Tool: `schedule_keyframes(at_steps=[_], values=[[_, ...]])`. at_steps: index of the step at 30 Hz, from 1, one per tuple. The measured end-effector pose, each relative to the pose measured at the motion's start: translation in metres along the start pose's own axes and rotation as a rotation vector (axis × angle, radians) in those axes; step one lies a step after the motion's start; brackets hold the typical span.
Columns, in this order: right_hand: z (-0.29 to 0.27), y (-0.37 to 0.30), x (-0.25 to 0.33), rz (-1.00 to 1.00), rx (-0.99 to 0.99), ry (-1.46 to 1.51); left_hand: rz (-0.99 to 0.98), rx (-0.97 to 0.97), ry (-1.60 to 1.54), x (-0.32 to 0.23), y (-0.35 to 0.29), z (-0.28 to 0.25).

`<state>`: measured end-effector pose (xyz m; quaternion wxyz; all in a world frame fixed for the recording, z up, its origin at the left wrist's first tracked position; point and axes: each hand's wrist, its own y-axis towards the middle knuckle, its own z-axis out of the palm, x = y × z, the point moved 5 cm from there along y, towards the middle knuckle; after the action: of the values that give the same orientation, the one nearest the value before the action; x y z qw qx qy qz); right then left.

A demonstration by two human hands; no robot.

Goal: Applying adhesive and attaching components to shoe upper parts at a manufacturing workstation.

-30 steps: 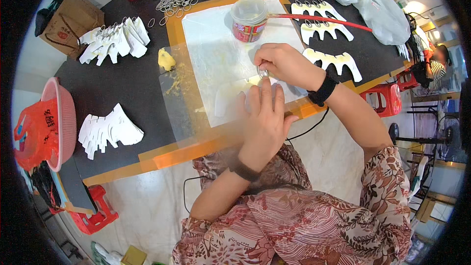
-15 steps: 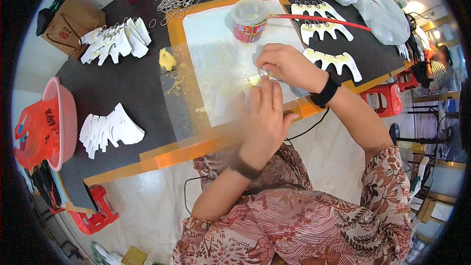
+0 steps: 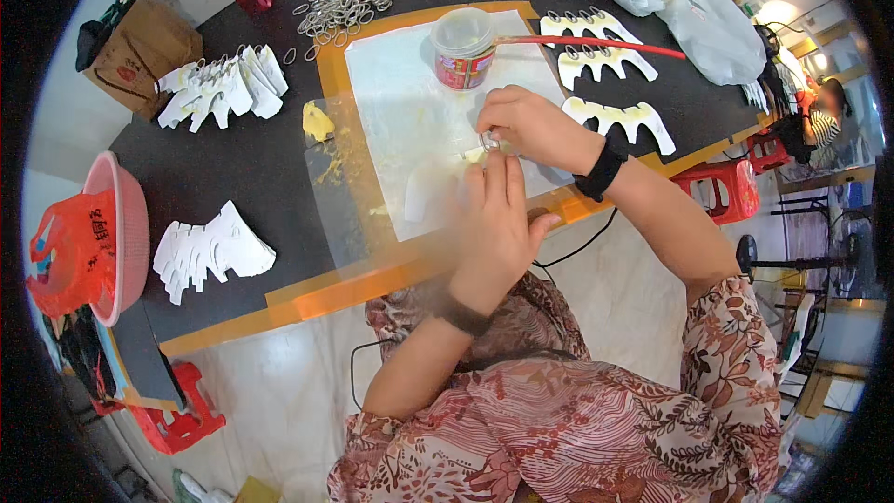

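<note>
My right hand point(image 3: 533, 129) is closed, with a small oval metal ring point(image 3: 488, 141) pinched at its fingertips. The ring stands over the edge of a white cut-out piece point(image 3: 419, 194) with a yellow smear, mostly covered by my left hand. That left hand point(image 3: 494, 224) lies flat on it, fingers stretched forward and thumb out to the side, the fingertips close by the ring. Both are over a white sheet point(image 3: 386, 98) taped to the dark table. A round tub point(image 3: 463, 51) with a red-handled brush point(image 3: 596, 41) across its rim stands beyond my hands.
White toothed pieces with yellow edges point(image 3: 619, 121) lie at right, some bearing rings. Metal rings point(image 3: 349, 5) are heaped at the back. Stacked white pieces point(image 3: 214, 251) and ringed ones point(image 3: 223, 86) lie left, near a pink basin point(image 3: 130, 237). A yellow lump point(image 3: 318, 121) sits beside the sheet.
The view has shifted slightly. My right hand has moved the ring a little closer to my left fingertips. The left hand stays pressed on the white piece.
</note>
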<state>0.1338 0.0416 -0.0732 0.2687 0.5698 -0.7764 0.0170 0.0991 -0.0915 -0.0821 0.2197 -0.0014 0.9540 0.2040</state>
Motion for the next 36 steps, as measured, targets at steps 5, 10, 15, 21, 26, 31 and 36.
schedule_keyframes(at_steps=[5,10,15,21,26,31,36], values=[[0.0,0.001,0.0,0.011,0.024,0.008,0.053,-0.142,-0.031,0.001,0.002,-0.026],[-0.005,0.006,0.006,0.138,0.03,0.001,-0.069,-0.25,0.104,0.031,-0.023,-0.054],[-0.03,0.015,0.057,0.55,0.026,0.639,-0.232,-0.309,0.108,0.063,-0.041,-0.068],[-0.009,0.074,0.16,0.447,0.116,1.337,-0.159,-0.055,-0.841,0.062,-0.019,-0.006],[-0.022,0.169,0.121,0.367,-0.136,0.781,0.149,-0.152,-0.347,0.015,-0.029,-0.037],[0.017,0.231,0.066,0.072,0.003,-0.36,0.226,0.092,-0.747,0.028,-0.038,-0.048],[0.072,0.257,0.024,-0.001,0.121,-0.354,0.177,0.228,-1.2,0.032,-0.044,-0.041]])
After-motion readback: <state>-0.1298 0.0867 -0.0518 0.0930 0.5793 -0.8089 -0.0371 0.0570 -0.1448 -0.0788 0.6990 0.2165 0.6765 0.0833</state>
